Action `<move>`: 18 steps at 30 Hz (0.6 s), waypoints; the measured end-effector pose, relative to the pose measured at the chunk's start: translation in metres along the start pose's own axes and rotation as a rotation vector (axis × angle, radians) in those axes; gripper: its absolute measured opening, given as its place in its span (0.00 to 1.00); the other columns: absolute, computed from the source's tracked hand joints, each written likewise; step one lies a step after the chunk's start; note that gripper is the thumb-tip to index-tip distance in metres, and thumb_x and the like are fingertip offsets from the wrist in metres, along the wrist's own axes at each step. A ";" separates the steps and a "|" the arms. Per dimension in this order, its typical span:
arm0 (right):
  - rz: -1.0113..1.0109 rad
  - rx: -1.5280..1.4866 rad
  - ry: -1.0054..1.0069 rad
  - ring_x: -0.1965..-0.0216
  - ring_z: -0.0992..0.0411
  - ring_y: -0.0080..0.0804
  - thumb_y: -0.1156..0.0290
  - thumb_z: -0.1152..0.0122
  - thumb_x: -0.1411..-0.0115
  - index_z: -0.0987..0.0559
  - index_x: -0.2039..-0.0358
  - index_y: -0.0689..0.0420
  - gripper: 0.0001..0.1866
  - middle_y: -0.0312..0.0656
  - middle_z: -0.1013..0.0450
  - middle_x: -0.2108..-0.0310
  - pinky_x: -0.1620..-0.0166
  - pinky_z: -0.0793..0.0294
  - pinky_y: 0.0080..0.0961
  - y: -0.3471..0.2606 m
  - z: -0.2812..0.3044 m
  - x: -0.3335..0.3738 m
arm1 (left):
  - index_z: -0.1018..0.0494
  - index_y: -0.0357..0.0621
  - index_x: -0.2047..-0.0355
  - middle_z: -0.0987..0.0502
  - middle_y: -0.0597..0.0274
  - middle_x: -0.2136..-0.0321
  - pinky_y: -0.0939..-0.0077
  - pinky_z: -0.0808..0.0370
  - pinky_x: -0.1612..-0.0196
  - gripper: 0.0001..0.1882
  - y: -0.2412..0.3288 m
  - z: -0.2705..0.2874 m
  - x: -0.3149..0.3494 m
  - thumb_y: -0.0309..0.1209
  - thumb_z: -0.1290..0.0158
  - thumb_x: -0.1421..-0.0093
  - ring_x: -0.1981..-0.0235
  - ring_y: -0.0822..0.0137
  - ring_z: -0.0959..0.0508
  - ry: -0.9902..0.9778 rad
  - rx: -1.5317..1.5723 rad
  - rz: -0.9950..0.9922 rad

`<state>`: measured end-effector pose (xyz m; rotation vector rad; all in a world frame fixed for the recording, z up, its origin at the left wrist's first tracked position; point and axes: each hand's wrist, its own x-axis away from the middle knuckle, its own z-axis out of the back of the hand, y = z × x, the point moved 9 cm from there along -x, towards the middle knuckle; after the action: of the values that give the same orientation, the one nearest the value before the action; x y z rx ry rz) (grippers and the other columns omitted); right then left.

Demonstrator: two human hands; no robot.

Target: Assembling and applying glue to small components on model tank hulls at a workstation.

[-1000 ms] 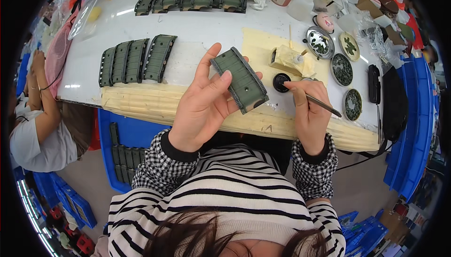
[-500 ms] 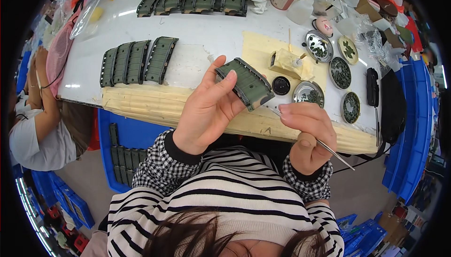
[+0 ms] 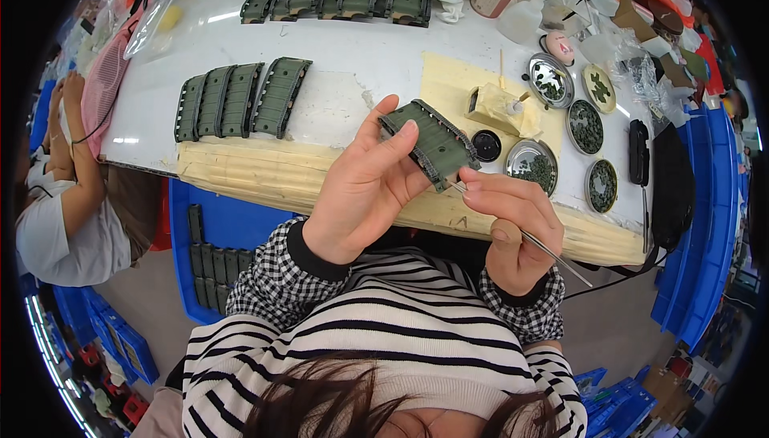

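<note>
Two hands meet above the table's near edge (image 3: 320, 185): my left hand (image 3: 360, 189) pinches the green ribbed panel (image 3: 432, 143) between thumb and fingertips, its long axis running up-left to down-right. Just right of it, my right hand (image 3: 513, 230) is closed on thin metal tweezers (image 3: 545, 250), whose tip touches the panel's lower corner.

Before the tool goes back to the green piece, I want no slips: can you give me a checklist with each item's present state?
1. Left hand grips green ridged panel: ok.
2. Right hand pinches thin metal tool: ok.
3. Tool tip touching the panel's lower edge: cannot tell.
4. Panel held above the white table, off the dishes: ok.
5. Small round tray of dark bits within reach: ok.
</note>
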<state>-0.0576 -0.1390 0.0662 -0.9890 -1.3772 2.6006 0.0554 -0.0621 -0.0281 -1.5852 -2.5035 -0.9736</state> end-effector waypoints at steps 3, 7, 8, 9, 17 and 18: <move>0.019 -0.001 0.003 0.61 0.22 0.37 0.84 0.41 0.47 0.19 0.61 0.63 0.12 0.51 0.23 0.60 0.62 0.21 0.24 0.000 0.000 0.000 | 0.45 0.49 0.44 0.33 0.45 0.46 0.63 0.27 0.43 0.16 0.000 0.000 0.000 0.31 0.60 0.30 0.41 0.50 0.32 -0.002 0.000 -0.004; -0.055 -0.016 -0.013 0.61 0.22 0.37 0.83 0.41 0.47 0.19 0.61 0.63 0.12 0.51 0.23 0.60 0.62 0.21 0.24 0.002 0.000 0.001 | 0.44 0.50 0.44 0.32 0.45 0.46 0.63 0.27 0.43 0.15 0.000 0.001 0.000 0.31 0.60 0.30 0.41 0.51 0.32 0.000 0.002 -0.009; -0.051 -0.012 -0.014 0.60 0.22 0.37 0.83 0.41 0.47 0.19 0.61 0.63 0.12 0.51 0.23 0.59 0.62 0.21 0.24 0.002 0.000 0.001 | 0.44 0.50 0.44 0.32 0.45 0.46 0.63 0.27 0.43 0.15 0.000 0.002 0.000 0.31 0.60 0.30 0.41 0.51 0.32 0.001 0.001 -0.011; -0.048 -0.008 -0.014 0.60 0.22 0.37 0.83 0.41 0.47 0.19 0.61 0.63 0.12 0.51 0.23 0.59 0.62 0.21 0.24 0.002 0.000 0.002 | 0.44 0.50 0.44 0.32 0.45 0.46 0.63 0.27 0.43 0.15 0.000 0.002 -0.001 0.31 0.60 0.30 0.41 0.51 0.32 -0.001 0.000 -0.013; 0.042 0.019 -0.040 0.57 0.23 0.42 0.81 0.38 0.48 0.20 0.60 0.64 0.13 0.51 0.24 0.58 0.56 0.22 0.28 -0.004 -0.003 0.003 | 0.43 0.50 0.44 0.33 0.48 0.45 0.62 0.27 0.42 0.15 -0.002 -0.001 0.001 0.31 0.60 0.30 0.40 0.49 0.34 -0.010 0.033 0.001; 0.049 0.020 -0.042 0.56 0.23 0.43 0.81 0.38 0.49 0.20 0.60 0.64 0.13 0.52 0.24 0.57 0.55 0.22 0.28 -0.005 -0.003 0.003 | 0.43 0.51 0.44 0.33 0.48 0.45 0.62 0.28 0.42 0.15 -0.001 -0.002 0.001 0.31 0.60 0.30 0.39 0.49 0.34 -0.022 0.032 -0.003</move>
<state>-0.0599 -0.1328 0.0668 -0.9837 -1.3505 2.6799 0.0533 -0.0625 -0.0272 -1.5918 -2.5232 -0.9162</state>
